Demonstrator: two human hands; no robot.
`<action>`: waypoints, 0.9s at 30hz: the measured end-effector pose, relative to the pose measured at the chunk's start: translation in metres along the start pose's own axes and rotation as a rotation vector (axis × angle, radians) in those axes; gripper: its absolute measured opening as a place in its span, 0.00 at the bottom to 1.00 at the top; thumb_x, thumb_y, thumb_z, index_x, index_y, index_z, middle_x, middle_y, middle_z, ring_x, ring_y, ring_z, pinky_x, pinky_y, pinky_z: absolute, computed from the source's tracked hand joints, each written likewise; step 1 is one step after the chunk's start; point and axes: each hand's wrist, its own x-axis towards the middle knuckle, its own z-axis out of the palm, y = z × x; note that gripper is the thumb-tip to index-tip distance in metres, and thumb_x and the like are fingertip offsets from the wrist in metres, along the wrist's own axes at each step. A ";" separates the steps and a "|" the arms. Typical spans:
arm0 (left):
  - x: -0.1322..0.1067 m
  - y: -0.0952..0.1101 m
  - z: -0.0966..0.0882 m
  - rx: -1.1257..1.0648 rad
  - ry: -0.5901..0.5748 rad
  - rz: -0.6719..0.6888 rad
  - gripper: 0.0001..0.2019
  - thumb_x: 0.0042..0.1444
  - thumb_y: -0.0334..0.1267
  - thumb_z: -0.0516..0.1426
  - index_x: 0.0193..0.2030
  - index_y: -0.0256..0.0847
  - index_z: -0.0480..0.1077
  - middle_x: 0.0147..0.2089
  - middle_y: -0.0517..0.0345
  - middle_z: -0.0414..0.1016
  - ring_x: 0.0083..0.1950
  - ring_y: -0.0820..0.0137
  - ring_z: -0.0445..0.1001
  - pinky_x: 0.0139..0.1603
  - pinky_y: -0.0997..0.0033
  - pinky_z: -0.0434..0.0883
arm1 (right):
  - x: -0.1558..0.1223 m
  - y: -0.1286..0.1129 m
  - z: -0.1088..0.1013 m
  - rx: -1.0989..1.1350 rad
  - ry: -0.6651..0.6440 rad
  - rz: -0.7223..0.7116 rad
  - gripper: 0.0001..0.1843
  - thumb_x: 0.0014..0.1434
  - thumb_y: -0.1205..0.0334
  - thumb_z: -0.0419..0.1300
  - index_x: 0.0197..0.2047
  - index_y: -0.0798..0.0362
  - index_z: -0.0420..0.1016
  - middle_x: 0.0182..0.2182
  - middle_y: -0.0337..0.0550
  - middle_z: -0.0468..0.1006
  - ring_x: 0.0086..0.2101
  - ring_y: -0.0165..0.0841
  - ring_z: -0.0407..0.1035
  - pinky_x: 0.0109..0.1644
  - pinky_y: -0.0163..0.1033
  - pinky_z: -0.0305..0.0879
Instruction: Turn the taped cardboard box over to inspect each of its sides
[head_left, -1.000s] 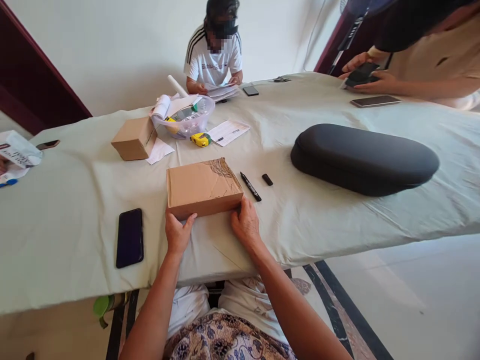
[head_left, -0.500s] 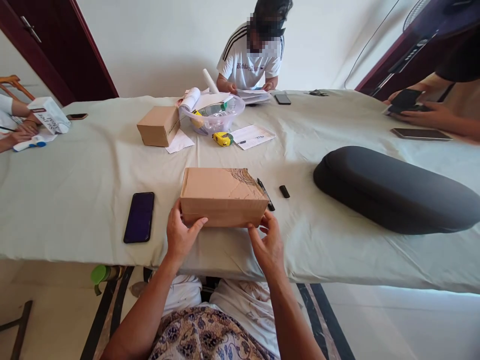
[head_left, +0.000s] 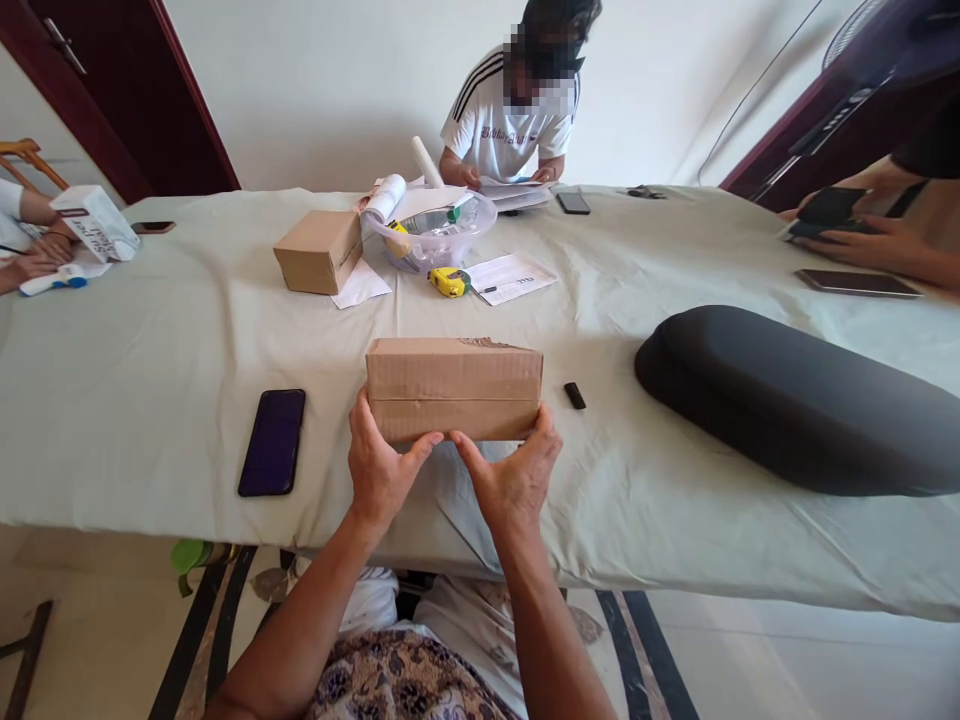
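A brown cardboard box (head_left: 454,390) is held between my two hands, its long side tilted up to face me. My left hand (head_left: 382,465) grips the lower left corner, thumb along the bottom edge. On the lower right corner is my right hand (head_left: 514,470), its thumb nearly meeting the left one. Dark scribbles show on a thin strip of the box's top. The fingers beneath and behind the box are hidden. A small black cap (head_left: 574,396) lies to the right of the box, and a dark phone (head_left: 272,442) lies to its left.
Farther back stand a smaller cardboard box (head_left: 319,252) and a plastic basin (head_left: 480,225) of odds and ends, near a yellow tape measure (head_left: 448,282) and papers (head_left: 517,278). A long black case (head_left: 795,400) fills the right. Other people sit around the cloth-covered table (head_left: 150,400).
The box has tipped so its near side faces me and less of its top shows. My right thumb has moved left along the bottom edge. The marker beside the box is now hidden.
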 end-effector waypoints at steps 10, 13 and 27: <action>0.020 -0.005 -0.030 0.238 0.056 0.234 0.57 0.47 0.73 0.59 0.74 0.36 0.51 0.66 0.31 0.70 0.61 0.42 0.75 0.53 0.49 0.76 | 0.005 -0.010 -0.020 0.042 0.083 -0.169 0.32 0.65 0.44 0.60 0.67 0.48 0.62 0.51 0.53 0.73 0.49 0.45 0.69 0.51 0.53 0.71; 0.035 -0.001 -0.037 0.346 0.048 0.367 0.42 0.59 0.67 0.53 0.70 0.38 0.62 0.59 0.38 0.77 0.50 0.49 0.81 0.43 0.58 0.76 | 0.015 -0.014 -0.021 0.073 0.039 -0.179 0.24 0.69 0.50 0.55 0.65 0.48 0.65 0.47 0.51 0.74 0.45 0.42 0.70 0.48 0.50 0.72; 0.043 -0.056 0.006 0.138 0.288 0.681 0.27 0.66 0.49 0.53 0.66 0.35 0.59 0.50 0.43 0.70 0.48 0.58 0.73 0.49 0.59 0.70 | 0.026 0.032 0.020 0.367 0.010 -0.012 0.28 0.67 0.37 0.51 0.55 0.48 0.74 0.37 0.43 0.73 0.36 0.38 0.67 0.41 0.44 0.68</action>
